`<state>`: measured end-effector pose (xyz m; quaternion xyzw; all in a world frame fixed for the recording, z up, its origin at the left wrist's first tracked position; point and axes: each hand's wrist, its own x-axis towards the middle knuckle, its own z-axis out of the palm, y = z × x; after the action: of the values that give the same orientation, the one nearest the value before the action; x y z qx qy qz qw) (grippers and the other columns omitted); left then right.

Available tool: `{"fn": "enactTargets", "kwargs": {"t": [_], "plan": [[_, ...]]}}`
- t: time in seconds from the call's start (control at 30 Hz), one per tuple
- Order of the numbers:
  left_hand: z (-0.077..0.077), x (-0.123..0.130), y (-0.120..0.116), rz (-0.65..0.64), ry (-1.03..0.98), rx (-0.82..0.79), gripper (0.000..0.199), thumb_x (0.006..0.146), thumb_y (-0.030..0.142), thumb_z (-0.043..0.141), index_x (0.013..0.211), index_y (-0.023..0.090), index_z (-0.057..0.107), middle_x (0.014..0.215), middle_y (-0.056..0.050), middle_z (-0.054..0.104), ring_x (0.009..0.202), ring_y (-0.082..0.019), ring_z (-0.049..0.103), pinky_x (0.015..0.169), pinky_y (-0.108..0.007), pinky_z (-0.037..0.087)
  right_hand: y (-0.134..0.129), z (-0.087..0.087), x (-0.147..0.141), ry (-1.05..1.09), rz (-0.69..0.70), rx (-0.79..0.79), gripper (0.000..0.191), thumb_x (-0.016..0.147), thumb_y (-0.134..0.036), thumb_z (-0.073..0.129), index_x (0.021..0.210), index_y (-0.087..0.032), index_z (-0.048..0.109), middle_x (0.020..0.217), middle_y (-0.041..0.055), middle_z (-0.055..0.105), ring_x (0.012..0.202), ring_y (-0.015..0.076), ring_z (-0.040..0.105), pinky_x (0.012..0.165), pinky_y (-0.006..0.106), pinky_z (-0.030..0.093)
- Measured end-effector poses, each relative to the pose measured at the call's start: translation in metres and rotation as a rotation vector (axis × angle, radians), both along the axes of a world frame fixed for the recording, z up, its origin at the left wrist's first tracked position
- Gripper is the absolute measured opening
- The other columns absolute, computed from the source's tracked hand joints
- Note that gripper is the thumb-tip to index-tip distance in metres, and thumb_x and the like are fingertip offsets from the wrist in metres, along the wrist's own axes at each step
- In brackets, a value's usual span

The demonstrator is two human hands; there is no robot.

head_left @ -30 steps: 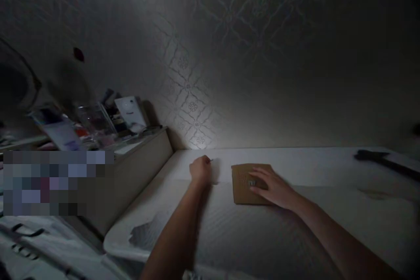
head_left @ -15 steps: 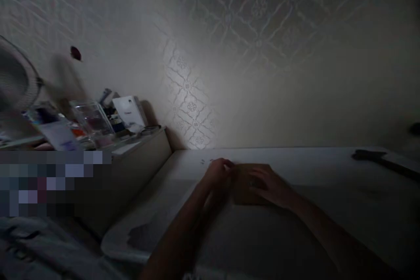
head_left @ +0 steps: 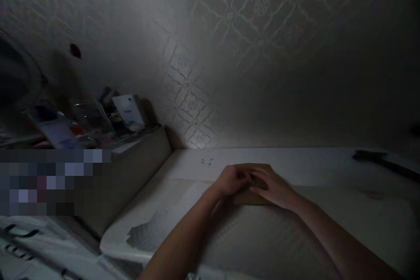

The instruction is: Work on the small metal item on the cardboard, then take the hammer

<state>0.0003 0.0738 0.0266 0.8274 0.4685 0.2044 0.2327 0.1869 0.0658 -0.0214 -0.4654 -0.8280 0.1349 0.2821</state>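
Observation:
A flat brown piece [head_left: 254,200], like a small wooden board, lies on the white tabletop under both hands. My left hand [head_left: 229,180] is over its left part, with fingers curled and pinched together; whatever is in them is too small and dark to name. My right hand [head_left: 272,186] rests on the right part, thumb and fingers bent around a tiny shiny piece [head_left: 252,182] at the middle of the board. The fingertips of both hands nearly meet there. Several tiny dark pieces [head_left: 206,162] lie on the table behind my left hand.
A dark hammer-shaped tool [head_left: 370,155] lies at the table's back right. Left of the table stands a higher cabinet [head_left: 141,175] bearing a white box [head_left: 129,111], clear plastic holders [head_left: 93,118] and a round mirror [head_left: 15,70]. The patterned wall [head_left: 262,74] closes off the back.
My left hand has moved right, from the board's left edge onto it, close to my right fingertips. That uncovers the tiny pieces behind it. My right hand has hardly moved.

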Motion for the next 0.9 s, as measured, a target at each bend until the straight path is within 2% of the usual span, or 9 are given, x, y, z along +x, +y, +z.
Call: {"fn": "enactTargets", "kwargs": {"t": [0.17, 0.3, 0.43, 0.5, 0.6, 0.9], "plan": [[0.0, -0.013, 0.012, 0.21, 0.01, 0.083, 0.02, 0.075, 0.026, 0.057, 0.086, 0.015, 0.069, 0.079, -0.003, 0.07, 0.07, -0.013, 0.061, 0.068, -0.021, 0.046, -0.002, 0.002, -0.001, 0.01, -0.007, 0.014, 0.05, 0.078, -0.05, 0.051, 0.12, -0.023, 0.055, 0.132, 0.0082, 0.048, 0.121, 0.0247, 0.042, 0.103, 0.044, 0.032], [-0.002, -0.037, 0.026, 0.401, 0.046, 0.115, 0.018, 0.076, 0.02, 0.056, 0.089, 0.017, 0.068, 0.089, -0.004, 0.07, 0.078, -0.014, 0.063, 0.074, -0.022, 0.046, -0.003, 0.004, -0.001, -0.018, -0.016, 0.022, 0.05, 0.078, -0.048, 0.051, 0.118, -0.019, 0.056, 0.132, 0.0099, 0.048, 0.122, 0.0249, 0.041, 0.104, 0.042, 0.031], [-0.004, -0.059, 0.034, 0.657, 0.144, 0.131, 0.02, 0.077, 0.02, 0.054, 0.093, 0.02, 0.066, 0.096, -0.005, 0.069, 0.089, -0.017, 0.063, 0.077, -0.024, 0.046, -0.002, 0.002, -0.001, -0.007, -0.025, 0.018, 0.048, 0.078, -0.048, 0.05, 0.118, -0.021, 0.057, 0.132, 0.009, 0.048, 0.122, 0.0249, 0.042, 0.103, 0.044, 0.032], [-0.006, -0.068, 0.036, 0.745, 0.178, 0.134, 0.022, 0.079, 0.021, 0.051, 0.095, 0.021, 0.065, 0.098, -0.006, 0.069, 0.092, -0.018, 0.062, 0.076, -0.025, 0.045, -0.001, 0.001, -0.001, -0.001, -0.029, 0.014, 0.048, 0.078, -0.049, 0.051, 0.117, -0.022, 0.057, 0.131, 0.0091, 0.048, 0.122, 0.025, 0.043, 0.102, 0.044, 0.033], [-0.01, -0.076, 0.038, 0.807, 0.207, 0.13, 0.023, 0.079, 0.023, 0.051, 0.097, 0.021, 0.065, 0.099, -0.007, 0.069, 0.094, -0.02, 0.062, 0.076, -0.027, 0.045, -0.002, 0.001, 0.0, 0.002, -0.027, 0.011, 0.048, 0.078, -0.049, 0.051, 0.117, -0.022, 0.057, 0.131, 0.0092, 0.049, 0.122, 0.0253, 0.043, 0.103, 0.045, 0.033], [-0.015, -0.078, 0.039, 0.845, 0.267, 0.13, 0.024, 0.079, 0.034, 0.051, 0.094, 0.022, 0.066, 0.099, -0.008, 0.069, 0.094, -0.021, 0.062, 0.076, -0.028, 0.044, -0.001, 0.0, 0.0, 0.016, -0.025, 0.004, 0.047, 0.078, -0.048, 0.051, 0.117, -0.023, 0.057, 0.132, 0.0086, 0.047, 0.122, 0.0258, 0.042, 0.103, 0.045, 0.032]]}}
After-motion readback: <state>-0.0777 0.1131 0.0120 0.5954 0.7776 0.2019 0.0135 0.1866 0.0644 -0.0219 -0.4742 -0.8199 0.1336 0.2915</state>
